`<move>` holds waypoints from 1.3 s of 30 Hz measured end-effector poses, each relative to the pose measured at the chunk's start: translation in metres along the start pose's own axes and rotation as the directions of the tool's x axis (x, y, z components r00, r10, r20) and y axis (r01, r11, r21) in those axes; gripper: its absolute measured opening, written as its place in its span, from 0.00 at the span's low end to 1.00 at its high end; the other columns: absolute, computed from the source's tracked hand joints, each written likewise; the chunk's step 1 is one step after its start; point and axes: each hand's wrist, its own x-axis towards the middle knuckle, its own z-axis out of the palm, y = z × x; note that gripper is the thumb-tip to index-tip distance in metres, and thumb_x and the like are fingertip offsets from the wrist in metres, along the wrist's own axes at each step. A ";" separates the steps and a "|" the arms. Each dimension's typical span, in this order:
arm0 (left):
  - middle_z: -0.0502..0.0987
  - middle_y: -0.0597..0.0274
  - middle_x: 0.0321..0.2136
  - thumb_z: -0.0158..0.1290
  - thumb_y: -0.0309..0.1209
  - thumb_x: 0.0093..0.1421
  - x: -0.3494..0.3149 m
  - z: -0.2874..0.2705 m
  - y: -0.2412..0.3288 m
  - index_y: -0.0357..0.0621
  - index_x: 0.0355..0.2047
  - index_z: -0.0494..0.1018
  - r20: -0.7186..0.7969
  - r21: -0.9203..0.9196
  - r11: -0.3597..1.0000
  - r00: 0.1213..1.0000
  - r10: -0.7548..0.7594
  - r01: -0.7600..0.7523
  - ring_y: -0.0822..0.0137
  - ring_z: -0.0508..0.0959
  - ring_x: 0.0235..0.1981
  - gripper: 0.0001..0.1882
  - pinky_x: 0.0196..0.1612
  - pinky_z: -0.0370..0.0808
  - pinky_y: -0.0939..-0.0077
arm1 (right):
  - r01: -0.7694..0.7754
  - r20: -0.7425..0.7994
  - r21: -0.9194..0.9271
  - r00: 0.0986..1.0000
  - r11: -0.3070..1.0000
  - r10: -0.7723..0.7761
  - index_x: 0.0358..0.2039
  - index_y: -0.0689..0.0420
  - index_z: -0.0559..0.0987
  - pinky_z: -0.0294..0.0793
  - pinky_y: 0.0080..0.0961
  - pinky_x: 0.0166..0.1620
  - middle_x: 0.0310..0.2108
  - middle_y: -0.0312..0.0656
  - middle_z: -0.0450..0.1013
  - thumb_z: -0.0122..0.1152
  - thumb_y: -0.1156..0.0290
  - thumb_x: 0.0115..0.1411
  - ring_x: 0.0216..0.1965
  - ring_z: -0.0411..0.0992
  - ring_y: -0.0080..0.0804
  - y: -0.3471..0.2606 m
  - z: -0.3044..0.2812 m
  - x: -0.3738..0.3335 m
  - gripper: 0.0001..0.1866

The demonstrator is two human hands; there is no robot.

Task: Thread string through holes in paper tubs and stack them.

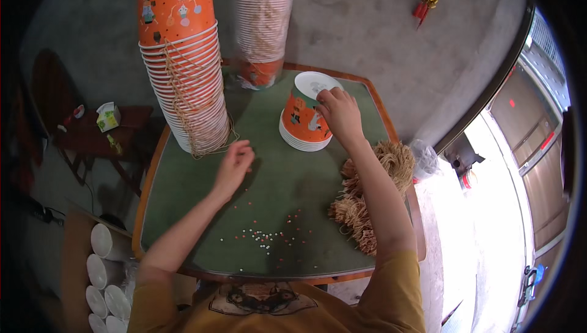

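Note:
Upside down on the green tabletop stands a short nested stack of orange paper buckets (299, 119) with a pale round base on top. My right hand (339, 113) is at that base's right edge, fingers bent over the rim of the top bucket. To the left, my left hand (234, 166) hovers above the table with loosely curled fingers, and nothing shows in it. Close beyond it rises a tall stack of paper buckets (183, 82), strands of tan cord hanging down its side. Small white and red dots (263, 235) lie scattered near the front edge.
Bundles of tan cord (361, 204) lie beneath my right forearm at the table's right. Another tall bucket stack (263, 27), wrapped in clear plastic, stands at the back. White cups (104, 272) fill a cardboard box at lower left. A wooden stool (104, 131) holds a tissue pack (108, 117).

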 end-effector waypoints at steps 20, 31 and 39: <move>0.72 0.60 0.39 0.51 0.32 0.61 0.106 0.103 -0.048 0.41 0.61 0.57 0.041 -0.342 0.907 0.968 -0.249 0.248 0.70 0.74 0.37 0.29 0.42 0.74 0.77 | -0.198 -0.017 0.581 0.967 0.789 0.255 0.41 0.58 0.75 0.76 0.28 0.52 0.48 0.42 0.73 0.61 0.82 0.57 0.56 0.70 0.35 0.055 -0.051 -0.027 0.12; 0.72 0.58 0.49 0.47 0.37 0.67 0.047 0.101 0.089 0.37 0.54 0.67 0.059 -0.490 0.868 0.990 0.126 -0.081 0.68 0.73 0.51 0.20 0.57 0.68 0.70 | -0.026 -0.346 0.598 0.893 0.801 0.288 0.35 0.59 0.74 0.71 0.36 0.57 0.50 0.46 0.73 0.59 0.88 0.54 0.60 0.66 0.45 0.044 -0.116 -0.100 0.11; 0.73 0.59 0.49 0.45 0.25 0.65 -0.009 0.075 0.121 0.34 0.56 0.63 0.318 -0.709 0.691 0.939 0.130 0.144 0.70 0.73 0.50 0.19 0.57 0.69 0.71 | -0.104 -0.210 0.465 0.952 0.879 0.224 0.34 0.56 0.75 0.72 0.39 0.56 0.49 0.44 0.74 0.65 0.88 0.48 0.56 0.70 0.47 -0.011 -0.083 -0.172 0.15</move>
